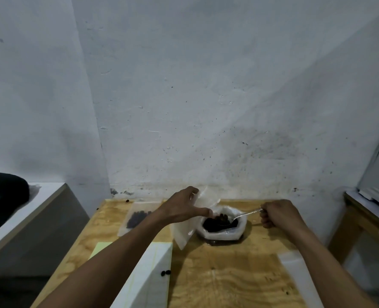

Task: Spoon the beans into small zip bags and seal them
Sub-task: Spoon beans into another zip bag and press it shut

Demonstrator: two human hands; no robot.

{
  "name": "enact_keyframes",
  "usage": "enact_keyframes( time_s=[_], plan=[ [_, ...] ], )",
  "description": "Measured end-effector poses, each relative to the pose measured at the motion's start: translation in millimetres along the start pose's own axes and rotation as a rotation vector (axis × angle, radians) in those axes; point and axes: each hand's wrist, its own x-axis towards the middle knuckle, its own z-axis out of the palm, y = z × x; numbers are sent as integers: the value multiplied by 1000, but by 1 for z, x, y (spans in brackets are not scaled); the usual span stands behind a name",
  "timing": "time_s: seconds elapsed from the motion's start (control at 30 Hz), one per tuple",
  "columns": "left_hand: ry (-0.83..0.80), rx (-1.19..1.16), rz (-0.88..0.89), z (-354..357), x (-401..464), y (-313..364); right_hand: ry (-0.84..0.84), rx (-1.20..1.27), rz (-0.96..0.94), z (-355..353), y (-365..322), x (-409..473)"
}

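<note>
Beans (217,223) dark, piled in white open-topped bag (219,234) on plywood table (228,281), toward far edge by wall. All places below given relative to that bean bag.

Spoon (243,215) metal, long axis running right-and-slightly-up from bowl to handle; bowl end down in the beans, handle end pointing right into right hand (277,213). Right hand just right of bean bag, grip clamped on spoon handle, fingers curled round it, knuckles up.

Left hand (184,207) just left of bean bag, grip pinching a clear small zip bag (185,230) between thumb and fingers. Zip bag roughly upright, long axis near vertical, touching left side of bean bag; lower corner down near table. Cannot tell whether mouth is open.

Filled flat zip bag (137,218) with dark beans inside, lying well left of bean bag, long axis running toward wall.

Two loose beans (166,272) on table, nearer the person and left of bean bag, beside edge of white sheet stack (148,278). Yellow paper (99,247) further left. Another clear sheet (299,276) near-right of bean bag, under right forearm.
</note>
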Motion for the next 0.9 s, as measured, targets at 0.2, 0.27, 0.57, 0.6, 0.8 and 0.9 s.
enact_keyframes(
  time_s=[0.2,0.27,0.57,0.6,0.8,0.9],
  plan=[
    [61,44,57,-12,-6,-9,23,79,-47,-20,-31,12],
    [53,43,48,-12,-8,-13,38,104,-67,-23,-42,14],
    [8,87,66,-2,-9,-4,6,-169,-478,12,-82,-18],
    [4,96,63,-2,-9,-3,21,-201,-525,13,-85,-18],
    [-95,-33,-87,-14,-9,-1,234,-419,-559,-8,-73,-5],
    [-176,-145,-146,-13,-8,2,216,-491,-519,-2,-44,-4]
  ],
)
